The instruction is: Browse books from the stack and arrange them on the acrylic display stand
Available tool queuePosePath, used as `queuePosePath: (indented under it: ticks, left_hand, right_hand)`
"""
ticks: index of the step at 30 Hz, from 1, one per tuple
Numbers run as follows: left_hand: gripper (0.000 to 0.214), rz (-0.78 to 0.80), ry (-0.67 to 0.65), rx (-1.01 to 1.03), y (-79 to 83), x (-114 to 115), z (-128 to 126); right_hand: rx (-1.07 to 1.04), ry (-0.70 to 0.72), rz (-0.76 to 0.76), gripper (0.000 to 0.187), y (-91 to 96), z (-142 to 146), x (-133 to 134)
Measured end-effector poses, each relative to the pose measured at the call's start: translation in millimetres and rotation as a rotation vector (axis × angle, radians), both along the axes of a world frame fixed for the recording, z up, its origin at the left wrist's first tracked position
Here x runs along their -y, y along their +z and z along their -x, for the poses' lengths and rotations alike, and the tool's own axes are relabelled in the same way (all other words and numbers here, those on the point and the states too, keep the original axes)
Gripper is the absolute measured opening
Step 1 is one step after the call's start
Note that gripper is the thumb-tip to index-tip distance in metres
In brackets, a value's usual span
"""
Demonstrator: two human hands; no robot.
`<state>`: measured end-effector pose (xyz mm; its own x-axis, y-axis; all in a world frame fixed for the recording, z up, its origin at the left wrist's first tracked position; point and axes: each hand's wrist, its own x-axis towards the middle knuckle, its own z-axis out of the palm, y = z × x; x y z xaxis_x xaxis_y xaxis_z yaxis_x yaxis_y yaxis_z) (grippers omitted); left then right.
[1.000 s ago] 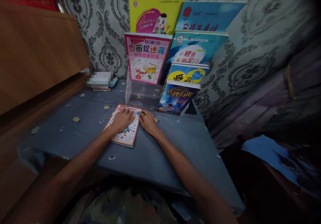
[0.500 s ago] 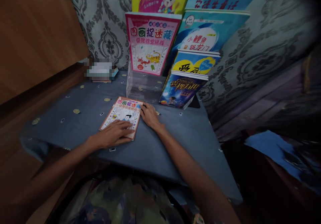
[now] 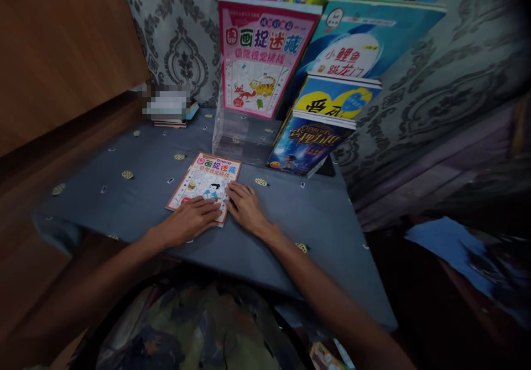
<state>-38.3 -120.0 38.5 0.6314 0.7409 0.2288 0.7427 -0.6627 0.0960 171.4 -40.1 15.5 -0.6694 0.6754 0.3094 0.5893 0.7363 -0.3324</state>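
A thin picture booklet [image 3: 206, 182] with an orange border lies flat on the blue-grey tablecloth [image 3: 136, 198]. My left hand [image 3: 191, 220] lies flat on the booklet's near edge, fingers stretched out. My right hand [image 3: 245, 207] rests at the booklet's near right corner, fingers extended and touching its edge. Neither hand grips anything.
A clear stand [image 3: 243, 135] behind the booklet holds a pink book [image 3: 262, 60]. Several more books [image 3: 315, 137] lean in tiers against the patterned wall to its right. A small stack [image 3: 170, 110] sits at the back left by a wooden panel [image 3: 62, 55].
My left hand slid from the booklet's top down to its near edge. My right hand moved from the top right corner to the near right corner. The view tilted down.
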Motion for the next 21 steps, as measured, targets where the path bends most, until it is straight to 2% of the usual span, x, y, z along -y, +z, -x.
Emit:
queuePosePath:
  ticks: [4,12,17,21]
  left_hand:
    - [0.034,-0.002,-0.005,0.032,2.8,0.6,-1.0]
    - [0.037,0.02,-0.004,0.029,8.8,2.3,-1.8]
    - [0.036,0.035,0.005,0.02,3.1,5.1,2.7]
    - [0.041,0.055,0.031,0.06,-3.2,8.1,5.5]
  right_hand:
    - [-0.033,0.054,0.033,0.039,1.1,-4.6,12.3]
    - [-0.038,0.06,0.046,0.042,1.4,-6.2,13.0]
    - [-0.005,0.076,0.066,0.046,4.5,-9.5,13.8]
    - [0.023,0.117,0.084,0.058,5.7,-13.7,11.3]
